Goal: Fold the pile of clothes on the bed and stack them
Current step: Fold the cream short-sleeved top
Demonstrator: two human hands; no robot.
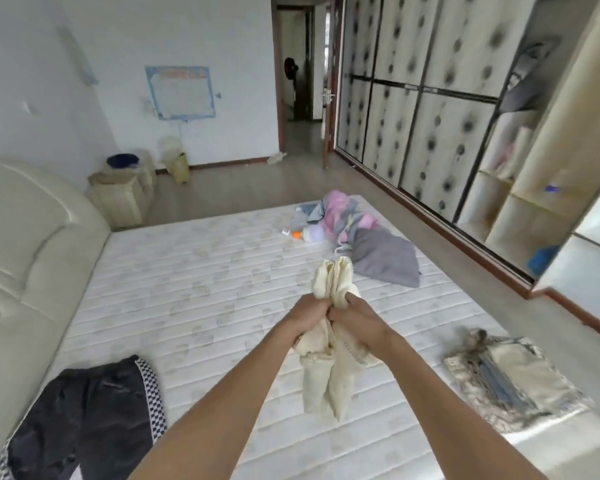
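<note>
The person is gripping a cream garment with both hands above the middle of the bed: the left hand and the right hand are each curling round its bunched fabric, knuckles nearly touching, the rest hanging down. One folded stack is lying on the right. Dark trousers are lying unfolded at the near left, and a heap of clothes is waiting at the far edge, so the task looks less than half done. No writing is legible anywhere.
</note>
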